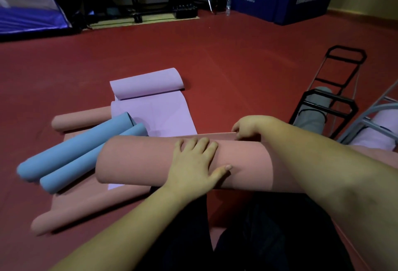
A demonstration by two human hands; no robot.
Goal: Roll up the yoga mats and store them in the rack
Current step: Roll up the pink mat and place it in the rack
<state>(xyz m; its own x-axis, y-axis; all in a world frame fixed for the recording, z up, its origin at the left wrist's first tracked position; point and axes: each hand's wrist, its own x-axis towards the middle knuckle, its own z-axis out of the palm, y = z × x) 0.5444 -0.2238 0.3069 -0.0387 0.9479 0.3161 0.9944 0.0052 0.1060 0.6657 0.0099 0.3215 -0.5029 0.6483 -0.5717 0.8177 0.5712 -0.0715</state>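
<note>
Two hands worked the pink mat roll (137, 163) at frame centre. Left hand (193, 163) lay flat on it, fingers spread. Right hand (247, 128) pinched the mat's loose edge behind it. Black rack (329, 100) stood at right.

Rolled pink mat (137, 161) lies crosswise near black rack (329, 98).

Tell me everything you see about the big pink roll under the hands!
The pink mat roll is a fat, smooth, foam-looking tube lying sideways across the person's lap. The left hand presses flat on top. The right hand pinches its loose edge at the far side. Its left end sits by the blue rolls.
</note>
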